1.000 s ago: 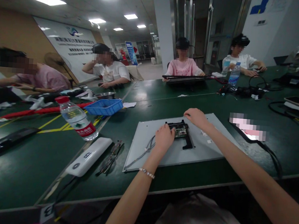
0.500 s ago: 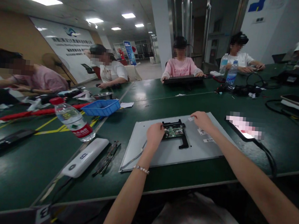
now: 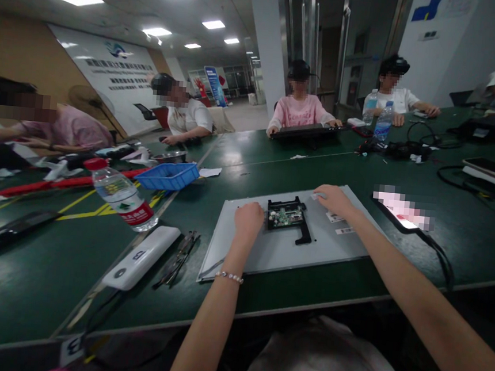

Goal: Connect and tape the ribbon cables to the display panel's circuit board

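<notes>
A flat grey panel (image 3: pixel 253 260) lies on the table in front of me, its back facing up. Near its middle sits a black bracket (image 3: pixel 303 236) framing a green circuit board (image 3: pixel 287 216). My left hand (image 3: pixel 248 223) is closed just left of the bracket, knuckles up; whatever its fingers hold is hidden. A thin cable (image 3: pixel 215 268) shows at the panel's lower left and passes behind my forearm. At the panel's far right part, my right hand (image 3: pixel 335 201) has its fingers bent together beside a small white label, and their tips are hard to make out.
Left of the panel are folded glasses (image 3: pixel 178 260), a white power bank (image 3: pixel 141 258), a water bottle (image 3: pixel 121 194) and a blue tray (image 3: pixel 168 177). On the right lies a lit phone (image 3: pixel 401 210) with a cable. Several people sit around the table, one holding a dark panel (image 3: pixel 306 132).
My left hand has moved slightly left, off the bracket's left edge, uncovering more of the circuit board. My right hand stays at nearly the same spot on the panel.
</notes>
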`<state>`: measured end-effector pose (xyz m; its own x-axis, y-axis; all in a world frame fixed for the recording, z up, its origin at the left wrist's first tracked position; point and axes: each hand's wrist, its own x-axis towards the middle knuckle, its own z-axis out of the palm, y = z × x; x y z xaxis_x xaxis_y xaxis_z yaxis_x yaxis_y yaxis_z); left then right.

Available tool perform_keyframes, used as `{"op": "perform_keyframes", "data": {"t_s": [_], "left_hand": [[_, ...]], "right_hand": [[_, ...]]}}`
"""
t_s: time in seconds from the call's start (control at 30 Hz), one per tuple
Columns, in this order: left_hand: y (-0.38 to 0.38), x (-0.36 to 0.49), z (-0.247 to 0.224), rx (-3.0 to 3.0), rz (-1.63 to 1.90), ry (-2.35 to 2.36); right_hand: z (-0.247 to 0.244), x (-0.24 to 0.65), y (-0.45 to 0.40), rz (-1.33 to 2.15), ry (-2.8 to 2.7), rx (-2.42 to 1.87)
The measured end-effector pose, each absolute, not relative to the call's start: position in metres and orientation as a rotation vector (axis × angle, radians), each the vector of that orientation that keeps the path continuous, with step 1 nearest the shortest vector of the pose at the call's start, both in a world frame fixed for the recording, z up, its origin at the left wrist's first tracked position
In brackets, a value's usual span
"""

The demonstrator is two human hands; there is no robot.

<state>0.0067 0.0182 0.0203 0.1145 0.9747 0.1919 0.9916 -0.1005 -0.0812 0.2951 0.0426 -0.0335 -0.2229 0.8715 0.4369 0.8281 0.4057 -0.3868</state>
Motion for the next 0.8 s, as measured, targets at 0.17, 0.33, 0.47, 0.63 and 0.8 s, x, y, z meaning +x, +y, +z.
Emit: {"op": "perform_keyframes", "data": {"t_s": [0.17, 0.33, 0.47, 0.63, 0.8], "left_hand": [[0.013, 0.012, 0.024, -2.194, -0.174, -1.934], [0.011, 0.011, 0.026, -2.182, -0.301, -1.897], [0.012, 0.011, 0.025, -2.193, -0.379, -1.876], [0.012, 0.011, 0.025, -2.232, -0.437, -1.867], [0.009, 0.021, 0.023, -2.486, -0.504, -1.640]], "right_hand": [[-0.034, 0.293, 0.039, 0.171, -2.231, -1.392], [-0.020, 0.285, 0.032, 0.104, -2.227, -1.601], [-0.016, 0.279, 0.030, 0.007, -2.197, -1.720], [-0.021, 0.281, 0.033, -0.022, -2.097, -1.704], [-0.019, 0.280, 0.032, -0.038, -2.033, -1.650]]}}
